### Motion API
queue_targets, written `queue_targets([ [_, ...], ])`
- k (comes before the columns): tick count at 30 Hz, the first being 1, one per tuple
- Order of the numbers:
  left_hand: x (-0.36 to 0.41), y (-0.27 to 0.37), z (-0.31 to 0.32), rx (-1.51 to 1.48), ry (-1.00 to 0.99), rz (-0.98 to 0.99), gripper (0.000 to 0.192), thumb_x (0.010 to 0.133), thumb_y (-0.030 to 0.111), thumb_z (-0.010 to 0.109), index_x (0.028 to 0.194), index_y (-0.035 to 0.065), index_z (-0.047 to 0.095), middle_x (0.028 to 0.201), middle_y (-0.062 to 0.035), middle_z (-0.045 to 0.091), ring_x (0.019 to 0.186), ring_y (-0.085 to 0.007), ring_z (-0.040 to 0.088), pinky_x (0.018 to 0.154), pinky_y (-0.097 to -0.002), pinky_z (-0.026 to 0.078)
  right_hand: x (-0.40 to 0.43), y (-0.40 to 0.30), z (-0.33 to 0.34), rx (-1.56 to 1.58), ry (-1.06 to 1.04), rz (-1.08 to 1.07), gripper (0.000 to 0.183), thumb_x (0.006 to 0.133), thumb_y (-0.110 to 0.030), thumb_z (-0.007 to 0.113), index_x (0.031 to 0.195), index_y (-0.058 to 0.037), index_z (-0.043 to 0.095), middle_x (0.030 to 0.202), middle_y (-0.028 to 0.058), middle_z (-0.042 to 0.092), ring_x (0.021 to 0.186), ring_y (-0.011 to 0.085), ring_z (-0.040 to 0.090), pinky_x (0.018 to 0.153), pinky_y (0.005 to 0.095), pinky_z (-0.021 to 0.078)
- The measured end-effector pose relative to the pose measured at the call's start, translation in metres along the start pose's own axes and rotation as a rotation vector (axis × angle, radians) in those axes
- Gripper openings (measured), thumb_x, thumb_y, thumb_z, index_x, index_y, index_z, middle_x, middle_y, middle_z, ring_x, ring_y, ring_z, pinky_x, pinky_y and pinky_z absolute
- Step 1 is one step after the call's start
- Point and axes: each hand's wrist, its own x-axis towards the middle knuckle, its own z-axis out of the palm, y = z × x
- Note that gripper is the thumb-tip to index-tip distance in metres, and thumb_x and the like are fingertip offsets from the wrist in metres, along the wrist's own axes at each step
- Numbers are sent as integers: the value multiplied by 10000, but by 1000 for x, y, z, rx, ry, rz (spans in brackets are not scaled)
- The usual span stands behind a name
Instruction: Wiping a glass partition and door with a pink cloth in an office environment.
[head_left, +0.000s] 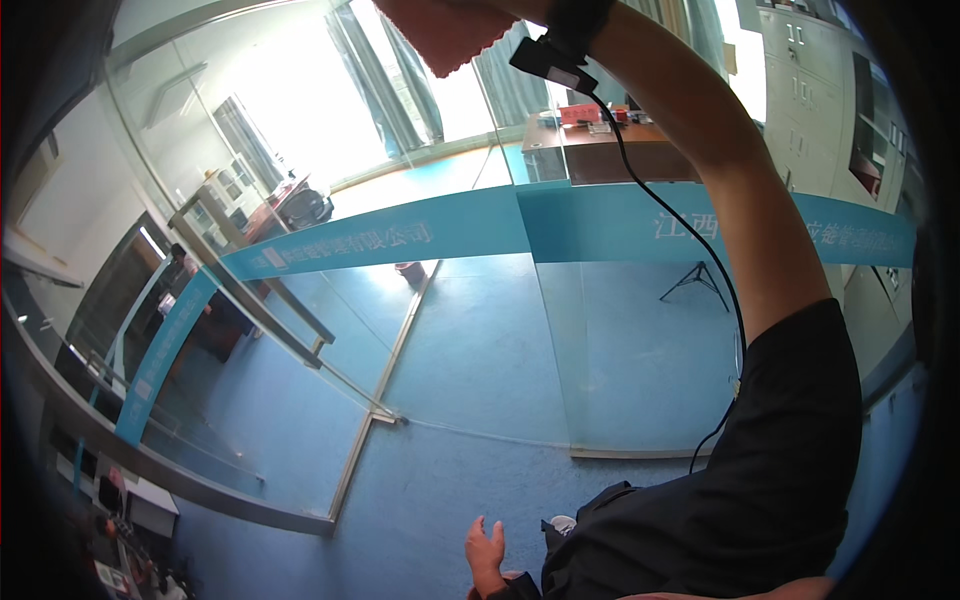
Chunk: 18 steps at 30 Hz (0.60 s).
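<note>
My right hand (523, 7) is raised at the top edge, mostly cut off by the frame. A red cloth (454, 34) with a scalloped edge hangs from it in front of a glass panel (622, 345); whether it touches the glass I cannot tell. On that wrist sits a black strapped device (555, 66), its black cable (679, 210) running down beside my arm. Low in the view, my left hand (486, 551) is held over the blue floor (420, 480), fingers apart and nothing in it.
A framed glass door (259, 307) with a metal handle (300, 311) stands ajar at left. Teal bands (615, 221) with writing cross the glass. Behind it are a desk (622, 139), a black tripod (696, 281) and cabinets (806, 97). A person (184, 266) is at far left.
</note>
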Motion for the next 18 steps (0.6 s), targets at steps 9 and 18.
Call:
queue_targets([
  [9,152,74,-31,-111,-220,398,524,848,321,713,1230,-19,600,1151,-237,657,1022,-357,661,883,-427,522,-185,-41,70,903,-257,503,817,931,-522,587,1535,-163,172,1498,116,328,1385,229,355,1145,403,328],
  [18,239,69,-86,-214,-370,596,480,873,294,712,1227,-12,603,1159,-214,658,1027,-350,659,874,-413,529,-242,-78,124,488,3,849,888,874,-508,669,1529,-159,180,1491,109,349,1382,236,367,1154,403,308],
])
